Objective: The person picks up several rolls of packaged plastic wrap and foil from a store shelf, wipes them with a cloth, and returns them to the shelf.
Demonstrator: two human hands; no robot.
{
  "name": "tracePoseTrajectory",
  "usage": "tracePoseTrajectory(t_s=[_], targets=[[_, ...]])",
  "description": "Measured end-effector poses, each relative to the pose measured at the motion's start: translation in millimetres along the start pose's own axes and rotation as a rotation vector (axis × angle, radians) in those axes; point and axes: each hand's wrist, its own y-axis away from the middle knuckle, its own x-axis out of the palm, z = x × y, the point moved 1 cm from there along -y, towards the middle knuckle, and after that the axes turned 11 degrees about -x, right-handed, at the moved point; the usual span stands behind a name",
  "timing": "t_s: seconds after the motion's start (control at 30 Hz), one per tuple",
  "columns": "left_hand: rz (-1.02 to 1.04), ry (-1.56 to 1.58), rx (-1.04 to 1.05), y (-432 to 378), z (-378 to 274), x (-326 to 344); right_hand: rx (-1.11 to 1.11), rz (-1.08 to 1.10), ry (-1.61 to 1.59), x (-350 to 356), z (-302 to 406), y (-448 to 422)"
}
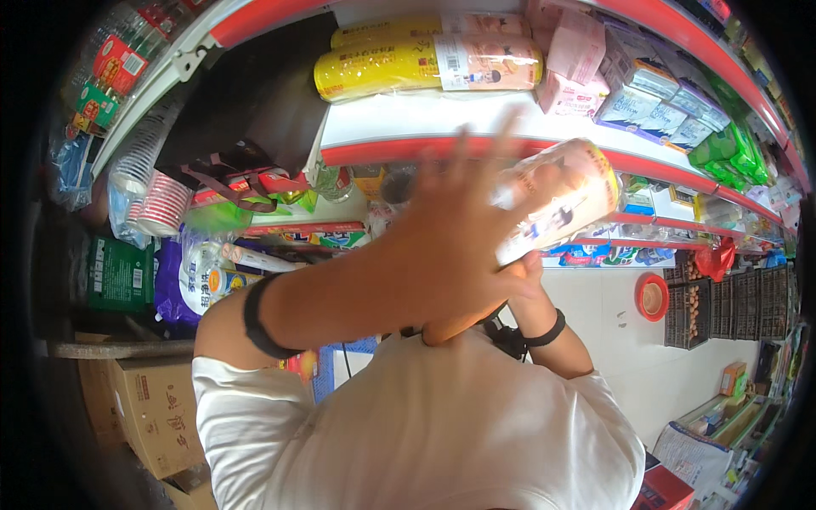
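Note:
A plastic-wrapped cylindrical pack (561, 191) with a pink print and a yellow end is held tilted in front of the shelves. My right hand (528, 274) grips its lower end, mostly hidden behind my left hand and the pack. Blurred by motion, my left hand (462, 207) has its fingers spread and overlaps the pack's left side; whether it touches the pack cannot be told. Similar yellow and pink packs (389, 67) lie on the white shelf (433, 115) above, near my left fingertips.
Pink boxes (574, 95) and cotton packs (637, 111) stand along that shelf. A black bag (248, 95) and stacked paper cups (162, 204) are left. Cardboard boxes (156, 408) sit lower left. On the floor are a red basin (651, 280) and black crates (746, 306).

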Motion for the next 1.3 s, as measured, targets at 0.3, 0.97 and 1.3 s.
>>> tracePoseTrajectory(t_s=[0.3, 0.97, 1.3], targets=[[0.363, 0.292, -0.419, 1.0, 52.6, 42.7, 0.007, -0.090, 0.078, -20.2, 40.1, -28.6], [-0.029, -0.629, -0.106, -83.4, 141.5, -1.1, 0.419, 0.506, 0.970, 34.0, 111.9, -81.3], [0.045, -0.321, -0.223, -61.0, 182.9, 2.1, 0.242, 0.394, 1.025, -10.3, 117.3, -43.0]])
